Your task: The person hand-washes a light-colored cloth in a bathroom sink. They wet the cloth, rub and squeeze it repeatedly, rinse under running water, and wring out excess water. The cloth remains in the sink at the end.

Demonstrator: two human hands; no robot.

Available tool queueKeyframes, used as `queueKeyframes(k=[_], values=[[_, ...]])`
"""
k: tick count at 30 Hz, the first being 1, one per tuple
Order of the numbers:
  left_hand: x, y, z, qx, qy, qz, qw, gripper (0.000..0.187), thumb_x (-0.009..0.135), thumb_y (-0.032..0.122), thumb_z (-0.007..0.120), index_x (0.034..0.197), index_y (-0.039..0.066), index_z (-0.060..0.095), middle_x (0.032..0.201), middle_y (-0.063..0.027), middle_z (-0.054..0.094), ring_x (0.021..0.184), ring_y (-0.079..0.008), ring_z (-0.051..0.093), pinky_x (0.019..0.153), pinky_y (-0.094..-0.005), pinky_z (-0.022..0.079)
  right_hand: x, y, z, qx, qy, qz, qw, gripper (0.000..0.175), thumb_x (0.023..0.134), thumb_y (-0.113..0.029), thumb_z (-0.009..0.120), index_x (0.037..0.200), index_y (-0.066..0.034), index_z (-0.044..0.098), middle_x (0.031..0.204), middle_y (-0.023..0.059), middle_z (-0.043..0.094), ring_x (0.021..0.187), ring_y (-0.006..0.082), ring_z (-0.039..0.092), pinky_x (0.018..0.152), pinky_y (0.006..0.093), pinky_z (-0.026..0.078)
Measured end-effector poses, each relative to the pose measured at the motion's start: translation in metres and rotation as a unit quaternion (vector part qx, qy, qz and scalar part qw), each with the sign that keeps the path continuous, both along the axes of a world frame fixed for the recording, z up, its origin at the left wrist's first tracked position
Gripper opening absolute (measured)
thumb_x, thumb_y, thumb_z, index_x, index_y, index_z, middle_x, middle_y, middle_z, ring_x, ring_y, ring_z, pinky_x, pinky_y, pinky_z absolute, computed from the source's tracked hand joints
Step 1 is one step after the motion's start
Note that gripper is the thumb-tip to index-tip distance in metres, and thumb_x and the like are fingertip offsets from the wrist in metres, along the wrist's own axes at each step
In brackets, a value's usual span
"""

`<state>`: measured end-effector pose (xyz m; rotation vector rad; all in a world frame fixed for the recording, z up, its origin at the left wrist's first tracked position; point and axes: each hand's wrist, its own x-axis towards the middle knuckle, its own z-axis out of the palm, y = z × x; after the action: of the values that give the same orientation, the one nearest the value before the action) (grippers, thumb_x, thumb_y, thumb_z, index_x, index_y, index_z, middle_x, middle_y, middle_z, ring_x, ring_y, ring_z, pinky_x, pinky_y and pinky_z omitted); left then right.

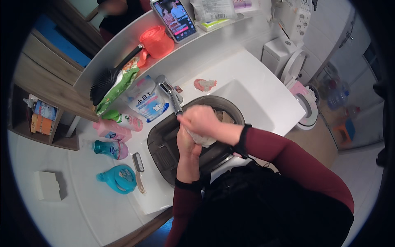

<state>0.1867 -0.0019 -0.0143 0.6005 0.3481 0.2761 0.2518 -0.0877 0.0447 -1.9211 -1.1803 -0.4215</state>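
Observation:
Both hands hold a wet whitish cloth above a dark translucent plastic basin that stands in a white sink. My left hand is closed around the cloth from below. Over it, my right hand grips the upper part of the same cloth; its fingers are slightly blurred. The chrome faucet reaches to just beside the right hand. Darker, brownish fabric lies in the far right part of the basin, partly hidden by the right hand and wrist.
A pinkish-grey wet rag lies on the sink's back edge. Left of the basin are a scrubbing brush, a teal detergent bottle, several other bottles and a detergent pouch. A phone leans on the shelf beside a red plastic roll and a black hairbrush.

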Motion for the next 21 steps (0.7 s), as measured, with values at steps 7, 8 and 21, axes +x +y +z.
queueKeyframes(k=[7, 8, 21], values=[[0.007, -0.007, -0.004, 0.072, -0.007, 0.028, 0.997, 0.035, 0.101, 0.035, 0.045, 0.119, 0.008, 0.055, 0.105, -0.0016, 0.062, 0.098, -0.0157, 0.061, 0.082, -0.0316, 0.051, 0.013, 0.003, -0.005, 0.060, 0.042, -0.060, 0.995, 0.038, 0.087, -0.038, 0.057, 0.059, -0.0123, 0.062, 0.055, 0.0083, 0.056, 0.057, 0.0283, 0.062, 0.049, 0.0413, 0.048], [0.009, -0.007, -0.003, 0.059, -0.009, 0.027, 0.998, 0.035, 0.101, 0.037, 0.045, 0.118, 0.009, 0.055, 0.104, -0.0016, 0.062, 0.099, -0.0157, 0.061, 0.083, -0.0315, 0.051, 0.013, 0.003, -0.007, 0.018, -0.018, -0.011, 1.000, 0.037, 0.087, -0.037, 0.057, 0.059, -0.0127, 0.061, 0.057, 0.0077, 0.057, 0.057, 0.0286, 0.061, 0.050, 0.0412, 0.048], [0.010, -0.044, 0.029, 0.143, 0.030, 0.157, 0.977, 0.038, 0.101, 0.045, 0.038, 0.101, 0.012, 0.057, 0.086, -0.0004, 0.057, 0.077, -0.0113, 0.058, 0.071, -0.0272, 0.049, 0.017, -0.001, 0.014, 0.112, 0.035, 0.091, 0.989, 0.040, 0.086, -0.036, 0.059, 0.054, -0.0121, 0.058, 0.059, 0.0059, 0.059, 0.059, 0.0296, 0.060, 0.054, 0.0410, 0.048]])
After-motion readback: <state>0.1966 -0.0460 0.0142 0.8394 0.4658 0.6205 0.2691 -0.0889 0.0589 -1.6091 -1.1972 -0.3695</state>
